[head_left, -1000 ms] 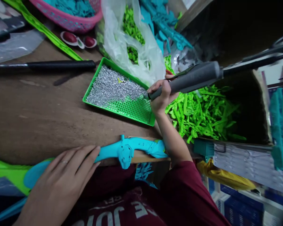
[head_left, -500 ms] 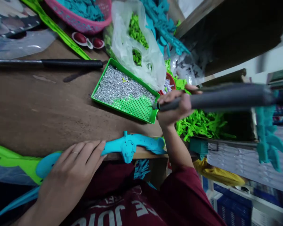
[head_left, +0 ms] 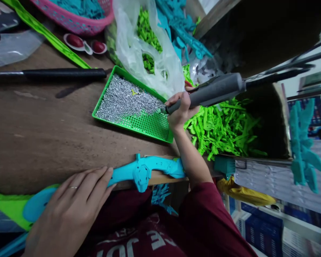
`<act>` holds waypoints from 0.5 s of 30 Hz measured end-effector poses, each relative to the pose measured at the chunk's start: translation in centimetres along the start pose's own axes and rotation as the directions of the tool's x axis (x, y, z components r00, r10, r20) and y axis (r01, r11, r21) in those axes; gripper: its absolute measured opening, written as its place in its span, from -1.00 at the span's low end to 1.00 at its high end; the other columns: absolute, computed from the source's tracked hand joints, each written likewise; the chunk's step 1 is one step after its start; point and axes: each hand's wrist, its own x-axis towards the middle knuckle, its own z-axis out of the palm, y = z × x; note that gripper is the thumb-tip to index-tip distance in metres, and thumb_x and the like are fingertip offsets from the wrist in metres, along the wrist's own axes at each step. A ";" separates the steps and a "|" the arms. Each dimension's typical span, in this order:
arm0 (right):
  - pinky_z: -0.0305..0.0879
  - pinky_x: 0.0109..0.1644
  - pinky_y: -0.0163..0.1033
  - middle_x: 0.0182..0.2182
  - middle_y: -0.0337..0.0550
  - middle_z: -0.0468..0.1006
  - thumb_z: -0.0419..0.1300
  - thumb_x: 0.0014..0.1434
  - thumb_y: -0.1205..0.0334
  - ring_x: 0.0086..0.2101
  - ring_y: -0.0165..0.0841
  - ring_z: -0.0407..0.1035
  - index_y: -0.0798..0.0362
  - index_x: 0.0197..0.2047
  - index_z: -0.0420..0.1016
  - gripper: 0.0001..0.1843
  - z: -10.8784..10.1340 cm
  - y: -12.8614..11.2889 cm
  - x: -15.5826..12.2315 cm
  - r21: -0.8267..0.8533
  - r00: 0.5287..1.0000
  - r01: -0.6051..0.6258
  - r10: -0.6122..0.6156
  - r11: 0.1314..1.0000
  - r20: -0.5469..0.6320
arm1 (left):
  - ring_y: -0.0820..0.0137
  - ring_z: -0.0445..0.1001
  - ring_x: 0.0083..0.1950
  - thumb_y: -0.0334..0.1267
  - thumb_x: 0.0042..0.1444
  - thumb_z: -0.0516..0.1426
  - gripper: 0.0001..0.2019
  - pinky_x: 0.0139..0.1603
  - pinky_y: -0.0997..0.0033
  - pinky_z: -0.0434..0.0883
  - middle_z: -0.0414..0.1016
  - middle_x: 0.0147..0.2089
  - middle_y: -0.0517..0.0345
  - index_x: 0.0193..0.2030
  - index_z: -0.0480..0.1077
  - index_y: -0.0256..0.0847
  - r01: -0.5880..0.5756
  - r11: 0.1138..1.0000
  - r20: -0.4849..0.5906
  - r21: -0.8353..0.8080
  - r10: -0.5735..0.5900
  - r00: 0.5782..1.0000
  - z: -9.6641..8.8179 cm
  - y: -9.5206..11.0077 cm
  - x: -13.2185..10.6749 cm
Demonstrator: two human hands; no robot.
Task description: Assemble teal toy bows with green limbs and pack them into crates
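My left hand [head_left: 79, 201] lies over a light-blue plastic toy part [head_left: 140, 173] with its fingers closed around the part's left stretch. The part runs along the table's front edge, and a round blue piece [head_left: 39, 203] and a lime-green plastic piece [head_left: 8, 207] show left of the hand. In my right hand [head_left: 181, 111] is a grey electric screwdriver [head_left: 214, 91], its body tilted up to the right. The driver's tip is at the right end of a green perforated tray [head_left: 149, 126], near heaped silver screws [head_left: 120, 100]. Whether a screw sits on the tip cannot be made out.
Behind the tray stands a plastic bag [head_left: 163, 80] of green pieces, beside a pink basket [head_left: 77, 25] of blue parts. A cardboard box [head_left: 279, 121] on the right holds lime-green parts [head_left: 222, 132]. A black-handled tool [head_left: 66, 74] lies at left.
The screwdriver's rear end has swung upward and left, while its tip stays by the tray's right end. The view has shifted slightly. My left hand stays on the blue part.
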 end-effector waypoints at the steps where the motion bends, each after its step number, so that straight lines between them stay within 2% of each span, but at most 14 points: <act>1: 0.20 -0.56 -0.33 -0.61 -0.47 0.20 0.10 0.24 -0.12 -0.68 -0.48 0.23 -0.13 -0.02 0.28 -0.66 0.0 0.2 0.0 -0.008 1.000 0.009 -0.009 1.000 -0.003 | 0.03 0.45 0.01 -0.27 0.38 0.02 -0.60 0.07 -0.08 0.40 0.52 0.08 -0.18 0.28 0.33 -0.40 0.002 1.000 0.001 -0.001 -0.002 1.000 0.0 0.0 0.0; 5: 0.23 -0.54 -0.28 -0.61 -0.46 0.21 0.08 0.23 -0.17 -0.67 -0.46 0.24 -0.10 0.01 0.28 -0.60 0.0 0.2 0.1 -0.098 1.000 -0.011 0.013 0.995 0.015 | 0.03 0.46 0.02 -0.29 0.40 -0.05 -0.61 0.06 -0.09 0.41 0.52 0.08 -0.16 0.27 0.33 -0.34 -0.011 1.000 0.013 -0.007 0.011 1.000 -0.2 0.0 0.1; 10: 0.22 -0.54 -0.28 -0.62 -0.47 0.21 0.13 0.18 -0.21 -0.68 -0.46 0.22 -0.10 -0.06 0.27 -0.58 0.0 -0.2 -0.1 -0.076 0.998 -0.019 0.024 0.997 0.066 | 0.05 0.48 0.00 -0.27 0.40 -0.03 -0.62 0.04 -0.08 0.42 0.53 0.03 -0.16 0.25 0.35 -0.36 -0.007 1.000 -0.002 0.006 0.007 1.000 -0.4 0.2 0.3; 15: 0.25 -0.53 -0.27 -0.63 -0.47 0.21 0.11 0.17 -0.24 -0.68 -0.45 0.24 -0.10 -0.09 0.26 -0.57 0.2 0.2 0.0 -0.143 0.996 -0.026 0.039 0.989 0.086 | 0.04 0.48 -0.03 -0.25 0.42 -0.08 -0.62 0.00 -0.08 0.42 0.53 0.01 -0.18 0.19 0.40 -0.38 -0.032 0.999 -0.010 0.004 0.032 0.999 -0.4 0.2 0.5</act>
